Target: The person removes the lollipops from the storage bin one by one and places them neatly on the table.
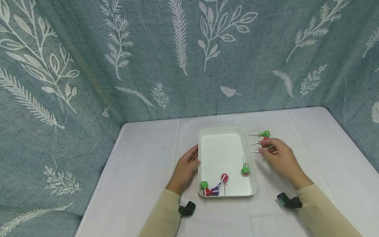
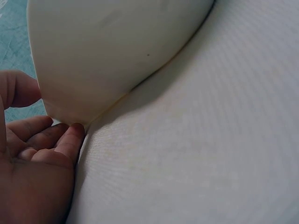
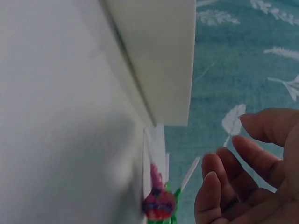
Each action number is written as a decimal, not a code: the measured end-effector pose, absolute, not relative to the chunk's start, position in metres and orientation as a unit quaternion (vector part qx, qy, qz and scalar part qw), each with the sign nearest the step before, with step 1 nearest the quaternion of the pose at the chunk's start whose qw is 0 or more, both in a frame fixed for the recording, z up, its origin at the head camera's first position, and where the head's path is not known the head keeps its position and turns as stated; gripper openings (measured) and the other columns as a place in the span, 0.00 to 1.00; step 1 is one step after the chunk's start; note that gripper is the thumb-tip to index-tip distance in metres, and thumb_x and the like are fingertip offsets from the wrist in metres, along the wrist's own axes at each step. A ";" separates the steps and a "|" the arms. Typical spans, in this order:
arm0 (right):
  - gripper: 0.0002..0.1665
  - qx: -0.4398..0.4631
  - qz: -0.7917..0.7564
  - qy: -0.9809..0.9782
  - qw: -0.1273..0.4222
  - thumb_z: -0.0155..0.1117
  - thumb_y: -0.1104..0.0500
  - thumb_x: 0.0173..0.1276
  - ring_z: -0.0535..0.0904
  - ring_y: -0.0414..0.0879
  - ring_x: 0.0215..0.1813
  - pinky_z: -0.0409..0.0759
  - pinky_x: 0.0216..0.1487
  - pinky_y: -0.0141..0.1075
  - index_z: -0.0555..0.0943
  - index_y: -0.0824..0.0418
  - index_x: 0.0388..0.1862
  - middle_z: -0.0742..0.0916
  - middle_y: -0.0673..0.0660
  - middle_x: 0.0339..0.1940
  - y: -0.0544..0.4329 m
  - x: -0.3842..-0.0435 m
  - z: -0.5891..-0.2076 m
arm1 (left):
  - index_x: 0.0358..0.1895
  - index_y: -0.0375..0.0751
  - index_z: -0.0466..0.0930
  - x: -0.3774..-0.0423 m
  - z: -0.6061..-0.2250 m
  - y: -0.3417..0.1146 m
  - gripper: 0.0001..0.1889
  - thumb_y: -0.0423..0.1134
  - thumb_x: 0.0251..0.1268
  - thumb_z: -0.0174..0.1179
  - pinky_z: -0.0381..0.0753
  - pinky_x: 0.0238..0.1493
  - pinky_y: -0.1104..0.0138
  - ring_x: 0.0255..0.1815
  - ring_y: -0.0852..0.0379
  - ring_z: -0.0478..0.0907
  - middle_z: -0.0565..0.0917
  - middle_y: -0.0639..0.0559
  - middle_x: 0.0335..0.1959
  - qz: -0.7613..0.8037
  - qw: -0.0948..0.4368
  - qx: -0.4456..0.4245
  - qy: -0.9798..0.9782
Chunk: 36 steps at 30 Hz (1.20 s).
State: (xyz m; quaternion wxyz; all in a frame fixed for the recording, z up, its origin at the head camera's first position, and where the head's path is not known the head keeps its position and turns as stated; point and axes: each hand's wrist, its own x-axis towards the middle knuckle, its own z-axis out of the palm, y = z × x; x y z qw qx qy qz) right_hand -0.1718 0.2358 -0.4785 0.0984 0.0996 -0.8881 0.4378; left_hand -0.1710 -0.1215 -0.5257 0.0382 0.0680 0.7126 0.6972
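Note:
My left hand [image 1: 184, 169] grips the left side of a white rectangular tray [image 1: 219, 131]. In the left wrist view the thumb touches its rim while the fingers [image 2: 70, 140] lie against the base of the wall. Inside the tray a green lollipop [image 1: 245, 170] lies at the right, and several red, green and purple lollipops [image 1: 215, 191] cluster at the near end. My right hand [image 1: 281, 158] hovers loosely curled over lollipops on the table, beside a green lollipop [image 1: 264, 133] and a red lollipop [image 1: 265, 139]. In the right wrist view a red-and-purple lollipop [image 3: 160, 203] lies apart from the fingers.
A white cloth [image 1: 148, 158] covers the table. Blue-green curtains [image 1: 189, 92] with white leaf patterns hang behind and at the sides. Black devices [image 1: 187, 208] are fixed at both wrists, just above the cloth.

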 end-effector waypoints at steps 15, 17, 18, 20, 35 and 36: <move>0.14 0.200 0.478 -0.853 0.067 0.74 0.67 0.74 0.84 0.47 0.46 0.86 0.45 0.36 0.86 0.66 0.56 0.89 0.54 0.50 0.198 -0.157 -0.461 | 0.84 0.35 0.65 -0.169 -0.523 -0.121 0.35 0.25 0.75 0.55 0.67 0.80 0.58 0.82 0.46 0.65 0.69 0.44 0.82 0.696 0.039 0.064 0.714; 0.14 0.215 0.474 -0.852 0.059 0.74 0.67 0.74 0.84 0.47 0.46 0.86 0.45 0.36 0.86 0.65 0.56 0.88 0.53 0.49 0.192 -0.157 -0.460 | 0.84 0.34 0.64 -0.169 -0.523 -0.121 0.35 0.25 0.74 0.55 0.67 0.80 0.58 0.82 0.46 0.65 0.69 0.43 0.83 0.698 0.040 0.065 0.712; 0.14 0.221 0.472 -0.852 0.052 0.74 0.67 0.74 0.84 0.46 0.46 0.86 0.45 0.37 0.87 0.64 0.56 0.88 0.53 0.49 0.189 -0.156 -0.460 | 0.84 0.34 0.64 -0.169 -0.522 -0.121 0.35 0.25 0.74 0.55 0.67 0.80 0.58 0.82 0.45 0.65 0.68 0.43 0.83 0.698 0.040 0.065 0.712; 0.14 0.236 0.471 -0.849 0.039 0.74 0.67 0.74 0.84 0.46 0.46 0.87 0.46 0.38 0.87 0.63 0.56 0.88 0.54 0.49 0.184 -0.156 -0.461 | 0.84 0.34 0.64 -0.169 -0.523 -0.121 0.35 0.25 0.74 0.55 0.67 0.80 0.59 0.82 0.45 0.65 0.68 0.43 0.83 0.699 0.041 0.066 0.711; 0.15 0.331 0.416 -0.840 -0.109 0.72 0.65 0.75 0.83 0.43 0.49 0.87 0.49 0.39 0.85 0.60 0.59 0.86 0.53 0.54 0.146 -0.157 -0.480 | 0.84 0.34 0.64 -0.169 -0.524 -0.121 0.35 0.25 0.75 0.55 0.66 0.80 0.58 0.82 0.47 0.66 0.69 0.44 0.82 0.695 0.040 0.067 0.715; 0.15 0.333 0.409 -0.841 -0.117 0.73 0.64 0.75 0.83 0.43 0.49 0.87 0.49 0.39 0.86 0.60 0.59 0.86 0.52 0.53 0.145 -0.157 -0.481 | 0.84 0.35 0.64 -0.169 -0.524 -0.121 0.35 0.25 0.75 0.55 0.66 0.80 0.58 0.82 0.47 0.66 0.69 0.44 0.82 0.694 0.040 0.065 0.716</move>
